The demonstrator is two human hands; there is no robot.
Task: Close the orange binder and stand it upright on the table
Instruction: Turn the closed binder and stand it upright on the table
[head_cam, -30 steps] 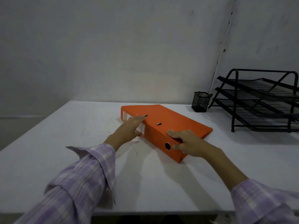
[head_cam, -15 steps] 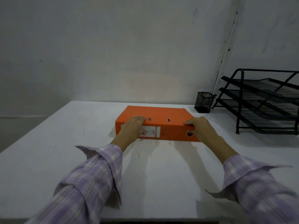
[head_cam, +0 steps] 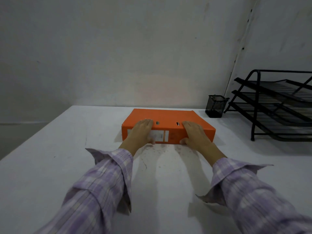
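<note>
The orange binder (head_cam: 167, 116) lies flat and closed on the white table (head_cam: 50, 166), its spine with a white label facing me. My left hand (head_cam: 141, 132) grips the left part of the spine, fingers on the top cover and thumb at the lower edge. My right hand (head_cam: 195, 134) holds the right part of the spine the same way, covering the finger hole. Two metal slots show on the cover between my hands.
A black mesh pen cup (head_cam: 215, 106) stands at the back right near the wall. A black three-tier wire letter tray (head_cam: 276, 105) fills the right side of the table. The wall runs close behind the binder.
The binder has turned from a diagonal lie to square with me, spine facing me. Both hands have moved inward along the spine and now grip it.
</note>
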